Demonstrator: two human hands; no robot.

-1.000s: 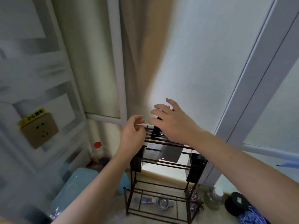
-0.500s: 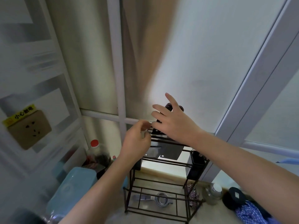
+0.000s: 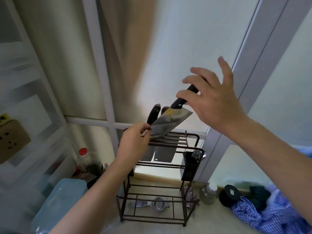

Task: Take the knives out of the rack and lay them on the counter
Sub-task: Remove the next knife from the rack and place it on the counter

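A dark wire rack (image 3: 194, 137) stands on the pale counter (image 3: 211, 223). My right hand (image 3: 212, 100) grips the black handle of a cleaver (image 3: 170, 122), lifted tilted above the rack's top. My left hand (image 3: 135, 141) pinches the lower corner of that cleaver's blade. Two more knives stay in the rack: a black handle (image 3: 153, 114) sticks up behind the lifted blade, and grey blades (image 3: 162, 154) hang below the top rails.
A black cutlery holder (image 3: 190, 164) hangs on the rack's right side. A metal strainer (image 3: 157, 202) lies on the bottom shelf. A blue box (image 3: 62, 198) and red-capped bottle (image 3: 83, 157) sit left; a jar (image 3: 208, 191), black lid (image 3: 229, 194) and blue checked cloth (image 3: 263, 215) sit right.
My right hand closed on a cleaver's handle and drew it up and right out of the rack. My left hand moved onto the blade's corner.
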